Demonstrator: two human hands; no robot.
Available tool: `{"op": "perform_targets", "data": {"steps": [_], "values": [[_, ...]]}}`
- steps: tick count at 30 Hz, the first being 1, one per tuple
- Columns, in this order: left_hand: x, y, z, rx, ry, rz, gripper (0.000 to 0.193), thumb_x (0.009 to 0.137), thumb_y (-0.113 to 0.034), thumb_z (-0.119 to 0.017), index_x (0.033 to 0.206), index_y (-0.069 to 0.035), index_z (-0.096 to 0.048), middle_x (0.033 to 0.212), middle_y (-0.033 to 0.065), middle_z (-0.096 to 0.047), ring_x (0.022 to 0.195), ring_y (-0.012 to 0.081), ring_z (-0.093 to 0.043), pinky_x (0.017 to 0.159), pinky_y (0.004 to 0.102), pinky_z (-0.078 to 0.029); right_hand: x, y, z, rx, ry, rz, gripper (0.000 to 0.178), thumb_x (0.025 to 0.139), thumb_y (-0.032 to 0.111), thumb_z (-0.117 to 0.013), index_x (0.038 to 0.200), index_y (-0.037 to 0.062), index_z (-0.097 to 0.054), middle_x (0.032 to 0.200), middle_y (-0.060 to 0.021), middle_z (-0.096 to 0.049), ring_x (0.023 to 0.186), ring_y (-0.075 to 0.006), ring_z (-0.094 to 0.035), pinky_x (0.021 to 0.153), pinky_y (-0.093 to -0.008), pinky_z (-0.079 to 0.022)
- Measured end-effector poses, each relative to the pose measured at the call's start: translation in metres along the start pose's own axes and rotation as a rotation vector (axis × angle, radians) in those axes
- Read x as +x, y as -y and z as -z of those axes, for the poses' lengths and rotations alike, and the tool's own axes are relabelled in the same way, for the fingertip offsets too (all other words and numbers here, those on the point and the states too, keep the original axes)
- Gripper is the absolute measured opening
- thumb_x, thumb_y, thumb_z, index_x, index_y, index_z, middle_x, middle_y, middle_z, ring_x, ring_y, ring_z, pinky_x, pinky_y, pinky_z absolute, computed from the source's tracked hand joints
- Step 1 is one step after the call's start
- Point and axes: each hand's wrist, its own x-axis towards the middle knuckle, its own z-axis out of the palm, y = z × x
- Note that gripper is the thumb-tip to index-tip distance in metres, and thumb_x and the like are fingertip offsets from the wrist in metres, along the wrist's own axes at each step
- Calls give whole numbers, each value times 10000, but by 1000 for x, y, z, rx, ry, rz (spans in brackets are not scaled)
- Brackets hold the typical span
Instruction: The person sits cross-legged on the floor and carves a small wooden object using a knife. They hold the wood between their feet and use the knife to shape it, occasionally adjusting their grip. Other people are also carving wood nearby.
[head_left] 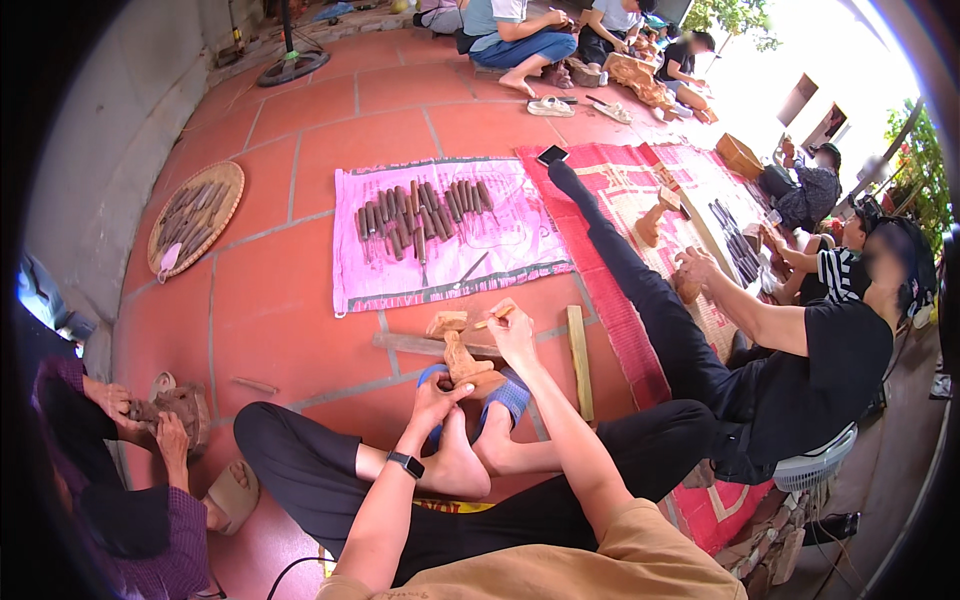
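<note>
A pale carved wooden figure point(461, 355) stands between my feet, its lower part close to my blue slippers point(513, 392). My left hand point(436, 402) has its fingers wrapped round the base of this carving. Just right of the carving's top, my right hand point(513, 334) pinches a short, thin yellowish tool point(493, 318); its tip points left, and I cannot tell whether it touches the wood. Behind the carving a dark wooden bar point(408, 344) lies across the tiles.
Ahead, a pink cloth point(360, 281) carries rows of dark-handled carving tools point(420, 212). A round woven tray point(238, 178) of more tools sits left. A wooden strip point(579, 362) lies right of my feet. Co-workers sit on both sides; one's outstretched leg point(640, 270) crosses the red mat point(610, 300).
</note>
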Motion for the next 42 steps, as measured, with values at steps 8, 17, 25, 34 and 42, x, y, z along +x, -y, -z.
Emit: {"op": "perform_targets", "data": {"steps": [8,17,25,34,42], "values": [[0,6,-3,26,-38,-53,603,723,-334,-863,1117,51,-617,969,130,-701,788,150,-659,672,294,-550,-10,-8,-18,-76,48,101,101,863,30,-631,926,43,-553,898,-99,-702,835,-169,-689,753,-314,-554],[7,9,-7,18,-5,-54,582,743,-332,-848,1120,48,-620,962,135,-698,785,175,-660,684,316,-547,-4,-33,-22,170,7,45,135,859,111,-669,948,15,-633,765,-100,-696,726,-164,-689,656,-329,-534],[11,15,-1,91,-20,-52,612,712,-376,-863,1082,53,-632,920,140,-693,707,174,-653,648,308,-543,-2,-20,-11,524,-51,-158,106,867,73,-664,911,3,-597,805,-66,-685,719,-123,-660,638,-289,-560],[7,5,-2,42,-8,-30,550,741,-311,-856,1083,56,-631,918,132,-706,701,155,-654,611,299,-536,-1,-23,-12,657,-116,-152,84,845,19,-637,884,17,-563,806,-125,-695,741,-151,-680,626,-315,-540],[-4,-15,-6,85,-44,-73,511,741,-368,-836,1001,38,-667,847,99,-677,729,168,-619,647,326,-509,3,-55,2,450,-173,-73,63,852,-7,-598,897,36,-604,837,-56,-668,673,-117,-630,571,-261,-510]]}}
